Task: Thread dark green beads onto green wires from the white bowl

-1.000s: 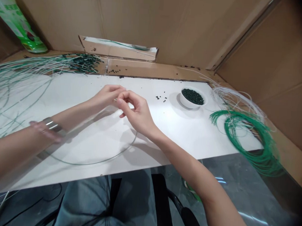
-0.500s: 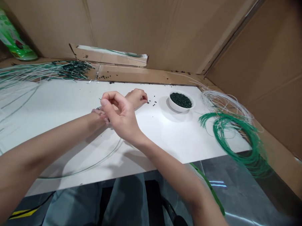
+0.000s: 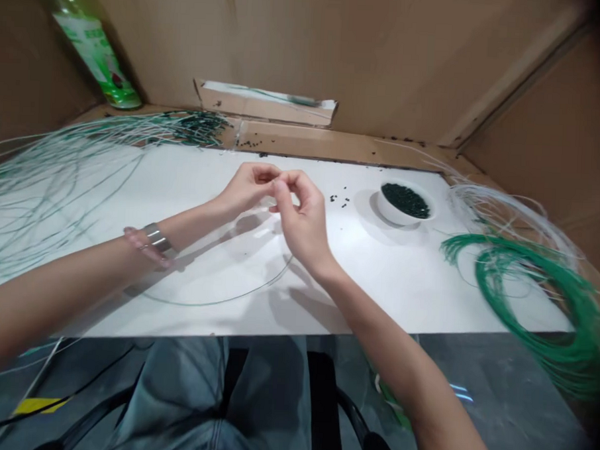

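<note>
My left hand and my right hand meet fingertip to fingertip above the white board. The left thumb and fingers are pinched, and what sits between them is too small or hidden to see. My right hand is closed in a pinch on a thin green cord, which comes out below the palm and curves left over the board. Several loose dark beads lie just right of the hands. Farther right stands a white bowl full of dark green beads.
Cords with dark beaded ends lie at the back left, near a green bottle. A coil of green cord and white strands lie at the right. Cardboard walls enclose the white board at back and right.
My left hand has come back from the loose beads to my right hand, and their fingertips now meet. The view has shifted, so the bowl and coil appear farther right.
</note>
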Motion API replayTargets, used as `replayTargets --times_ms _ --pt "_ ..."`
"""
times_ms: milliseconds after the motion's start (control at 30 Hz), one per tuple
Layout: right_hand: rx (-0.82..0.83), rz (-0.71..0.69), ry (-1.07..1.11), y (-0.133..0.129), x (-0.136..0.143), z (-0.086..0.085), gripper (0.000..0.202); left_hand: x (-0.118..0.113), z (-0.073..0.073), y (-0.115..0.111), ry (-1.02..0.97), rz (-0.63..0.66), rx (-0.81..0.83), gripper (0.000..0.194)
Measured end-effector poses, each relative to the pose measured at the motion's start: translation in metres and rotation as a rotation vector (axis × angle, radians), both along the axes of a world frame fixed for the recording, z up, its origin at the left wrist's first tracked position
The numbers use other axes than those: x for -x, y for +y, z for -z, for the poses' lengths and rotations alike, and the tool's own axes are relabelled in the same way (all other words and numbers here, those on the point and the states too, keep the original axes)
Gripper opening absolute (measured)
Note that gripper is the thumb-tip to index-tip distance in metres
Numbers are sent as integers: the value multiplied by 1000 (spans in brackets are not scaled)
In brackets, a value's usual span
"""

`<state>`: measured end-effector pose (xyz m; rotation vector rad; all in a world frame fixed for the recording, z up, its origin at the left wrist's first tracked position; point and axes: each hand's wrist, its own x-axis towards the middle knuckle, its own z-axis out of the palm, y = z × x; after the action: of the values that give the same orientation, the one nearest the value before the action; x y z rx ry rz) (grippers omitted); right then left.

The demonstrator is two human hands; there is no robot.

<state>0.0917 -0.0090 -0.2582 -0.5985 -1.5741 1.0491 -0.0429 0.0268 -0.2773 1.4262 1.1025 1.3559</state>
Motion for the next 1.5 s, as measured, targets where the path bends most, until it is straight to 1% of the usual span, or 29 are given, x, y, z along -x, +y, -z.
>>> replayTargets --times_ms 67,167,233,333,433,500,600,733,900,1067,1500 --pt "-23 8 -68 -2 1 1 10 13 -4 -25 -124 -33 63 24" --pt "-34 -29 -156 -6 3 4 10 23 -7 -55 -264 -65 164 22" --pt "-15 -72 -191 -9 3 6 10 25 -8 -67 -310 -51 202 19" --pt "27 -128 -219 -12 4 8 11 24 -9 -77 -354 -9 219 14" --pt "43 -150 -243 -15 4 8 9 24 -7 -80 -403 25 247 10" --pt "35 -138 -269 -16 5 6 9 24 -5 -81 -431 39 274 11" --pt "5 -104 -301 -18 5 5 10 25 -3 -82 -432 54 278 12" --pt "-40 -87 -322 -19 5 5 10 24 -2 -82 -428 59 280 12" --pt "-84 -79 -358 -19 4 6 10 23 -3 -82 -494 79 300 12" --pt "-92 -70 -358 -19 5 7 11 20 -3 -84 -575 93 361 12" --pt "-91 -69 -346 -18 6 10 11 17 -3 -86 -650 88 390 11"
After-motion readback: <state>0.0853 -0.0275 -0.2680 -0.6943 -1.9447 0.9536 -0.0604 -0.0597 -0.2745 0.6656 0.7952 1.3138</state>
